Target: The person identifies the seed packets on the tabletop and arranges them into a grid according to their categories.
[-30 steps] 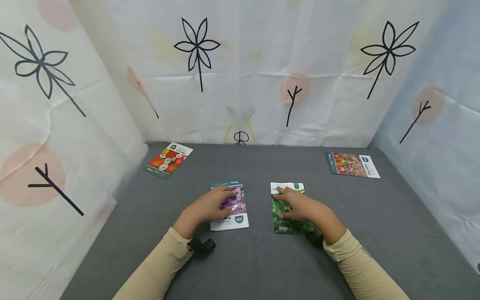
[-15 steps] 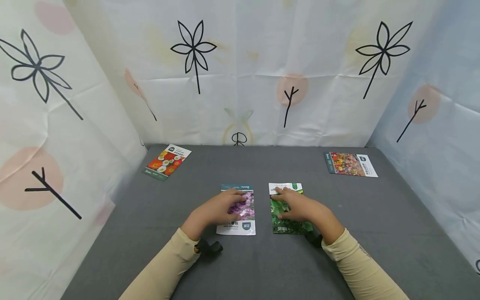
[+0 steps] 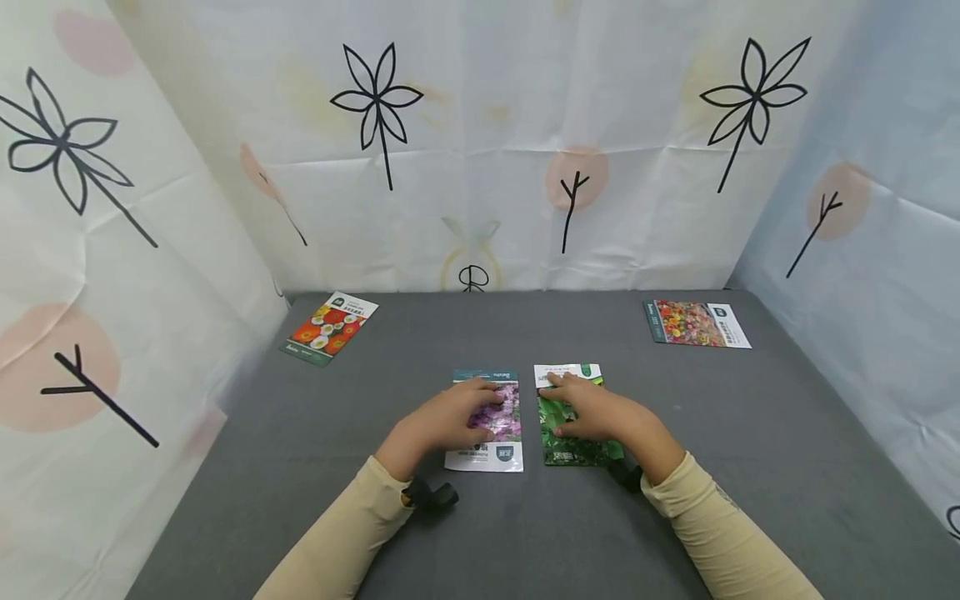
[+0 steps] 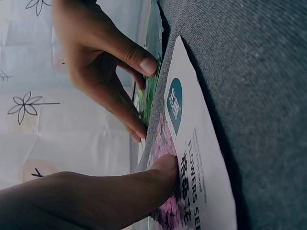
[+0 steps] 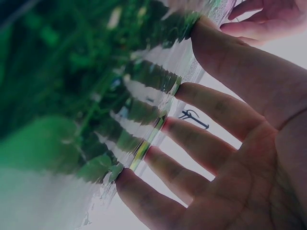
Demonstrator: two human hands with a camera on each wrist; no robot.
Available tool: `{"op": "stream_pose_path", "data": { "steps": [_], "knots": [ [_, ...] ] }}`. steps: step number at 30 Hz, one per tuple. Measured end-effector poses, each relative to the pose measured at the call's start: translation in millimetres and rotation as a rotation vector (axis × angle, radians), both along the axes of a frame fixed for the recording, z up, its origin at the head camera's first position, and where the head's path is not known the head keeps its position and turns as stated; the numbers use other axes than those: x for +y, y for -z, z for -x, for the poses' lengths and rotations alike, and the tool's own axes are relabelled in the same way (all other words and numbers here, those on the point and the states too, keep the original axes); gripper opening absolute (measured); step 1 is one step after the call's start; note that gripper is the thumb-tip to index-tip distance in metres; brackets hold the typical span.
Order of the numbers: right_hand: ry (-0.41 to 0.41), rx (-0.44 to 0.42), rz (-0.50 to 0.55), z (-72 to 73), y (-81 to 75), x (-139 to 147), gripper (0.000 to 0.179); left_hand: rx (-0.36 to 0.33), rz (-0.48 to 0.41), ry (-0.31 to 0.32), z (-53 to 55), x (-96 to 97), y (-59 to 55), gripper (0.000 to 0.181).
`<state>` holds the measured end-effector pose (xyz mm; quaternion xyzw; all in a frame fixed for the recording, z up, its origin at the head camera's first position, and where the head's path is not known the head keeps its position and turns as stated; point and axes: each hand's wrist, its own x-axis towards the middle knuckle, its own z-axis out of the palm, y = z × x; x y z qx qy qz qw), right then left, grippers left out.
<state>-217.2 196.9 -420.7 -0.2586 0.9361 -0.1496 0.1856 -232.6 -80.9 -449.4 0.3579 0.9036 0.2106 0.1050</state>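
Observation:
A seed packet with pink-purple flowers (image 3: pixel 510 417) lies flat near the middle of the table. My left hand (image 3: pixel 442 421) rests on it, thumb and fingertips touching its face; the left wrist view shows the thumb (image 4: pixel 165 165) near the white label band. Just to the right is a green leafy seed packet (image 3: pixel 558 454), separated by a narrow gap. My right hand (image 3: pixel 600 412) rests on that one with spread, fairly straight fingers, and in the right wrist view the fingertips (image 5: pixel 127 177) touch its glossy face. Parts of both packets are hidden under the hands.
An orange-and-white flower packet (image 3: pixel 330 327) lies tilted at the back left of the grey table (image 3: pixel 480 533). At the back right is a packet with small mixed flowers (image 3: pixel 693 323). White printed cloth walls (image 3: pixel 465 208) stand along the back and sides.
My left hand has slid the purple flower packet to the right, closer to the green one. The right hand and its packet stay nearly in place; the view shifts slightly.

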Motion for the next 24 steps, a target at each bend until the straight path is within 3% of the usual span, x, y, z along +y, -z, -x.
{"op": "stream_pose_path", "data": {
  "steps": [9, 16, 24],
  "knots": [
    [0.003, -0.006, 0.005, -1.6, -2.6, -1, 0.067, 0.019, 0.03, -0.019, 2.4, 12.4, -1.3, 0.055],
    [-0.002, -0.003, -0.014, -0.1, -2.0, -2, 0.068, 0.013, 0.048, -0.028, -1.2, 13.8, -1.5, 0.058],
    [0.002, -0.01, -0.003, 1.8, -1.7, -3, 0.068, 0.06, 0.055, -0.011, -0.8, 11.6, -5.5, 0.05]
  ]
}}
